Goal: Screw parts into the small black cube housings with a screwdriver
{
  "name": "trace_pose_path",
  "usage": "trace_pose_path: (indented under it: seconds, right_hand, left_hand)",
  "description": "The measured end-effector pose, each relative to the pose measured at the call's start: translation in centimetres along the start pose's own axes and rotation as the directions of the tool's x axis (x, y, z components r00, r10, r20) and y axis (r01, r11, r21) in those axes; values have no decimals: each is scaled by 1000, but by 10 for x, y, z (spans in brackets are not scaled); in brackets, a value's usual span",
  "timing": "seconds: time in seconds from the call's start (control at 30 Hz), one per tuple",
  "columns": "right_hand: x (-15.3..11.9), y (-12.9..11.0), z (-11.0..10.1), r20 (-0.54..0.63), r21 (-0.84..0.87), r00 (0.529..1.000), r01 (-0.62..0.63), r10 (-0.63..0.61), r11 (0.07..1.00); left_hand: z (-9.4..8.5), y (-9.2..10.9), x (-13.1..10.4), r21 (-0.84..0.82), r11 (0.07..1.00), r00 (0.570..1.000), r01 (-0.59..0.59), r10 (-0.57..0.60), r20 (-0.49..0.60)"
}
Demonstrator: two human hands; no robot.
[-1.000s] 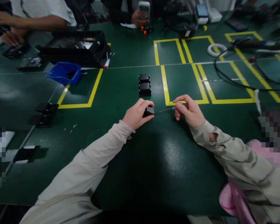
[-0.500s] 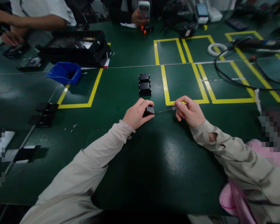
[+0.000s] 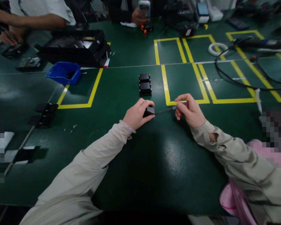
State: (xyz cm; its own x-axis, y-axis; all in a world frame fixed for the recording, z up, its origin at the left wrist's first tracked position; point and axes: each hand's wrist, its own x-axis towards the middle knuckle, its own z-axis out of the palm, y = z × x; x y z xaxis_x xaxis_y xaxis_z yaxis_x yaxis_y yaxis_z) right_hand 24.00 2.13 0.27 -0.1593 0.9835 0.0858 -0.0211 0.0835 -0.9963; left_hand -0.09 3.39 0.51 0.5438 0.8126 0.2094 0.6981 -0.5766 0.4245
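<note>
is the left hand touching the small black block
Touching: the head view shows the left hand clasping the small black block between its thumb and fingers.

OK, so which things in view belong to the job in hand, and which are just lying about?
Part of the job:
- block, held by the left hand
- screwdriver, in the right hand, pointing at the block
- probably the block row and what look like screws

Apparently just lying about:
- white ring
- black cable

Block partly behind left hand
</note>
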Motion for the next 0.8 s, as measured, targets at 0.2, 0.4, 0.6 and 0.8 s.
trace_pose_path:
  seconds: [0.2,0.4,0.6,0.8]
  right_hand:
    - [0,-1,0,-4,-34,1000,-8,8,999]
    - [-1,-2,0,3,-40,1000,6,-6,999]
    - [1,0,-1,19,-9,1000,-5,5,1000]
    - [2,2,-2,13,-9,1000,-6,6,1000]
  left_hand:
    - [-1,0,1,-7,1000,1000,2,-2,3]
    - [0,0,1,-3,1000,1000,1,-1,3]
    - [0,-1,1,1,1000,1000,10,-10,7]
    - [0,0,1,-8,1000,1000,9,-9,8]
